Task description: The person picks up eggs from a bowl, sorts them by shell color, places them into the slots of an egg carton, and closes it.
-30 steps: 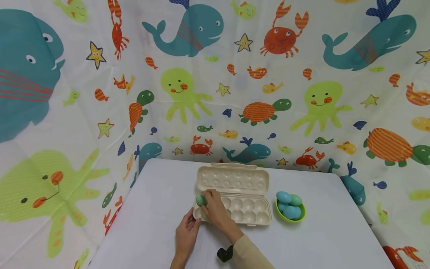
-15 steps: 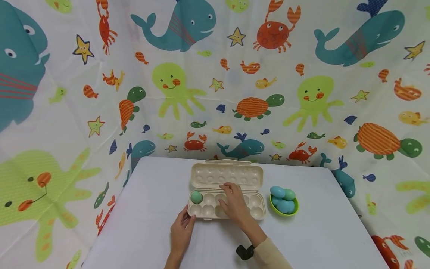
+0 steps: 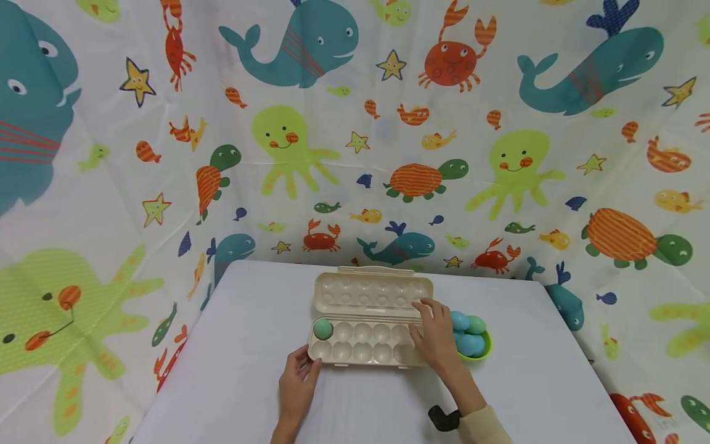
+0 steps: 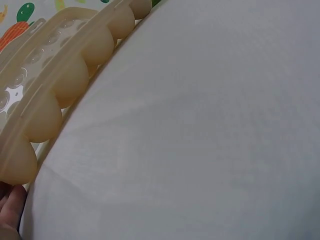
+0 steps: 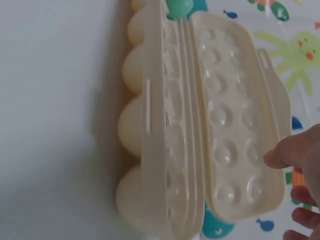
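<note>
A beige egg carton (image 3: 362, 353) lies open on the white table, its lid (image 3: 373, 293) folded back. One green egg (image 3: 323, 328) sits in the back-left cup; the other visible cups hold nothing. My left hand (image 3: 296, 385) grips the carton's front-left corner, thumb at the front and fingers at the side. Over the carton's right end hovers my right hand (image 3: 435, 336), fingers loosely spread with nothing between them. Just right of it stands a lime-green bowl (image 3: 488, 346) with blue eggs (image 3: 470, 345) and a green egg (image 3: 476, 324), partly hidden by that hand.
A white cloth covers the table (image 3: 249, 327). Behind and at the sides hangs a curtain (image 3: 344, 142) printed with sea animals. A black device (image 3: 444, 419) is worn on my right wrist.
My right hand has let go of the green egg in the back-left cup and moved rightward across the carton toward the bowl. The left hand stays at the corner.
</note>
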{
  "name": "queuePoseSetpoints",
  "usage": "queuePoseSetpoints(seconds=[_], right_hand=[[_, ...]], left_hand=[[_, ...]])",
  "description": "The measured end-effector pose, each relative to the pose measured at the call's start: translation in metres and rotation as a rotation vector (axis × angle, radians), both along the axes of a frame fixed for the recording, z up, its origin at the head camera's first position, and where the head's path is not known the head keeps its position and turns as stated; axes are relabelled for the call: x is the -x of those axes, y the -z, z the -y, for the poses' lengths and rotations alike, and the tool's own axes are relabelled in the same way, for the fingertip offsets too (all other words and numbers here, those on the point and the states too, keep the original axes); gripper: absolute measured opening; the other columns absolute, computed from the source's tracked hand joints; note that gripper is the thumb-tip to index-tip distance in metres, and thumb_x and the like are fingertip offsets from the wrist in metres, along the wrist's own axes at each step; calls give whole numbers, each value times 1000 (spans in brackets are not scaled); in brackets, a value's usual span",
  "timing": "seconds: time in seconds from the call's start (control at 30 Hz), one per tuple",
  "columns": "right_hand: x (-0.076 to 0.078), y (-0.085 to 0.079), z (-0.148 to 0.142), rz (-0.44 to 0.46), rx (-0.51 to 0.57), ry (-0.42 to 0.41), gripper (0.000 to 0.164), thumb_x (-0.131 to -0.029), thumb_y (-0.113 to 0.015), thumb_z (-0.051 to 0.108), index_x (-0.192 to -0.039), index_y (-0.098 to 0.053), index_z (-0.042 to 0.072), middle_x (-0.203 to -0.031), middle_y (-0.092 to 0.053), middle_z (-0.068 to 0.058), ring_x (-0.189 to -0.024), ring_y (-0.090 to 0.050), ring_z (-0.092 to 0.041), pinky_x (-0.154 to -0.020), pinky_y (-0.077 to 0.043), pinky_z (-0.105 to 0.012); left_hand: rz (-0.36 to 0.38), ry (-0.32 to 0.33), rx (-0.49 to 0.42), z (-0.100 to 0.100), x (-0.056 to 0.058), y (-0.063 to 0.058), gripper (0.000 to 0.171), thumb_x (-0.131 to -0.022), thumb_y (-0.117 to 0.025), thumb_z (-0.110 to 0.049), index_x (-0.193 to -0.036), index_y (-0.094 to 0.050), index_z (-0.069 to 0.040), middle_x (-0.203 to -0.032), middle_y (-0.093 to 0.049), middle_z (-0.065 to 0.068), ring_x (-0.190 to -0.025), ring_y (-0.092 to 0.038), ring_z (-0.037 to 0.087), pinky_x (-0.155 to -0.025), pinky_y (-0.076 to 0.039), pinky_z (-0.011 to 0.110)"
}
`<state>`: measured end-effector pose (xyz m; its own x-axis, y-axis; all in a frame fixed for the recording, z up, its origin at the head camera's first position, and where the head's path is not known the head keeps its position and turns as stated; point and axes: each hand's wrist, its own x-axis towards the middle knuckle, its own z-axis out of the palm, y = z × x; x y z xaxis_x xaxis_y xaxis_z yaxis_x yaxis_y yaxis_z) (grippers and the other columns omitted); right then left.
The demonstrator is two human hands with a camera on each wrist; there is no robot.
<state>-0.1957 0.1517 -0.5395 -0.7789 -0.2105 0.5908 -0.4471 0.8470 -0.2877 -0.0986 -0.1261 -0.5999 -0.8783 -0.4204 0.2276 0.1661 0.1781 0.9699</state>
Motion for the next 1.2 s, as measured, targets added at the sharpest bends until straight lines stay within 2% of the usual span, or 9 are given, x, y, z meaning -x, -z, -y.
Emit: queuePoseSetpoints(seconds=[0.13,0.23,0.37,0.47,0.73,0.93,1.2], right_hand=[[2,-1,-21,-20,-6,41,45,-77,-80,2,-119,-64,1,-125,-56,-24,-112,-49,-44,-86,-46,-58],[4,-3,-35,-18,-6,70,45,-77,-78,1,-120,-64,-1,-127,-56,-26,-113,-49,-47,-87,-45,-62],[6,-4,-50,59,-6,105,47,-80,-74,2,-126,-61,-2,-135,-52,-29,-120,-45,-49,-92,-42,-67],[5,-2,-58,128,-12,130,47,-81,-70,3,-128,-61,-1,-139,-50,-30,-123,-44,-51,-94,-40,-69],[4,9,-69,230,-59,134,45,-80,-61,-1,-125,-64,0,-138,-52,-30,-124,-47,-53,-97,-41,-71],[4,14,-71,194,-83,130,41,-82,-66,-4,-122,-64,3,-127,-59,-27,-115,-53,-50,-91,-42,-67],[8,12,-72,206,-126,137,45,-82,-72,-6,-124,-62,4,-126,-59,-25,-113,-55,-46,-89,-41,-65]], left_hand=[[15,0,-14,1,1,1,41,-86,-71,7,-123,-55,14,-121,-65,34,-113,-65,45,-92,-59,27],[28,-7,-11,2,4,9,42,-87,-71,7,-125,-55,14,-122,-64,34,-114,-65,45,-92,-58,32],[42,-14,-17,4,10,24,44,-88,-71,5,-127,-54,11,-125,-64,33,-116,-65,42,-94,-57,32],[47,-9,-21,7,11,30,44,-88,-73,1,-128,-55,8,-126,-64,31,-117,-66,39,-94,-58,29],[60,-7,-11,8,10,33,43,-89,-74,-6,-127,-57,5,-125,-66,28,-115,-67,38,-92,-59,27],[76,-31,-5,7,11,34,43,-89,-72,1,-128,-56,7,-126,-65,30,-116,-66,37,-93,-59,27],[69,-60,7,6,15,33,42,-87,-72,5,-127,-56,8,-123,-66,29,-114,-67,39,-91,-58,23]])
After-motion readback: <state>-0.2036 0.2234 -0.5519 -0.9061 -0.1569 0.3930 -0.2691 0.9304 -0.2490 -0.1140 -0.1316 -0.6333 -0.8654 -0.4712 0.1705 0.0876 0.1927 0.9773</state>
